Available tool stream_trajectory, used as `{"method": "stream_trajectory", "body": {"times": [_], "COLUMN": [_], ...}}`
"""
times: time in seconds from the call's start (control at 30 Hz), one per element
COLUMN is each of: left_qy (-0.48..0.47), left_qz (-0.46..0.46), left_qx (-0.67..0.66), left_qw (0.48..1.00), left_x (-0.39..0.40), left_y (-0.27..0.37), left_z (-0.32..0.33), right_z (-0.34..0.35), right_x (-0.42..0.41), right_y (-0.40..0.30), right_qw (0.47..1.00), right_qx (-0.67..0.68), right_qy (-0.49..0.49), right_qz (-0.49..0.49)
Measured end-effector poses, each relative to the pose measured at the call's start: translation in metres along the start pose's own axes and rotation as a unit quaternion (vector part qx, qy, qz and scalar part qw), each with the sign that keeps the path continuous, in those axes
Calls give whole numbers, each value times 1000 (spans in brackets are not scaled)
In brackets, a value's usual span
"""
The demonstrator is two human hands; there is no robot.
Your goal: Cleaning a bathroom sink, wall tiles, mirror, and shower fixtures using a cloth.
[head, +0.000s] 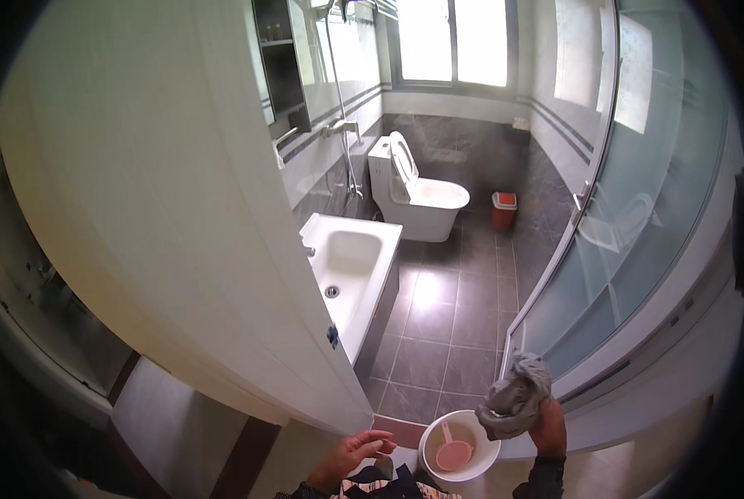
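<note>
My right hand [549, 430] grips a bunched grey cloth [517, 396], held up at the right side of a white bucket [431, 465]. Inside the bucket lies a pink plastic dipper [454, 455], its handle leaning towards the far rim. My left hand [356, 454] is left of the bucket, empty, its fingers slightly bent and pointing right. The bucket stands at the bathroom doorway, in front of me.
A white door edge [322, 368] rises on the left, near a white washbasin [387, 262]. A frosted glass door [634, 249] stands on the right. Farther in are a toilet [425, 215] with its lid raised and a red bin [504, 215].
</note>
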State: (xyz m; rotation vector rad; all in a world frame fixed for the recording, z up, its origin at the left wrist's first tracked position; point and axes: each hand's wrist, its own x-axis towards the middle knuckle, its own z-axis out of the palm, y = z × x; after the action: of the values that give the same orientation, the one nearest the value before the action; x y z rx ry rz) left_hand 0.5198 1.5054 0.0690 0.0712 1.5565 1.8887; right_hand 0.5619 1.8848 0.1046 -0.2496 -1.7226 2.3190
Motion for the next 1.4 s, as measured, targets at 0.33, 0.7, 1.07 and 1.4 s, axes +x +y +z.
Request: {"method": "stream_trajectory", "body": {"times": [0.33,0.7,1.07,1.4], "left_qy": [-5,61,231,315], "left_qz": [94,190,104,123], "left_qx": [78,22,38,162], "left_qw": [992,980,967,927], "left_x": [-21,-46,-51,-51], "left_y": [-5,33,-9,27], "left_z": [-28,24,5,-63], "right_z": [8,62,-25,21], "right_x": [23,17,4,48], "right_y": [51,-28,9,44], "right_qw": [955,988,990,996], "right_qx": [-294,-140,-135,40], "right_qy": [-26,-48,32,36], "right_qz": [34,-45,23,76]}}
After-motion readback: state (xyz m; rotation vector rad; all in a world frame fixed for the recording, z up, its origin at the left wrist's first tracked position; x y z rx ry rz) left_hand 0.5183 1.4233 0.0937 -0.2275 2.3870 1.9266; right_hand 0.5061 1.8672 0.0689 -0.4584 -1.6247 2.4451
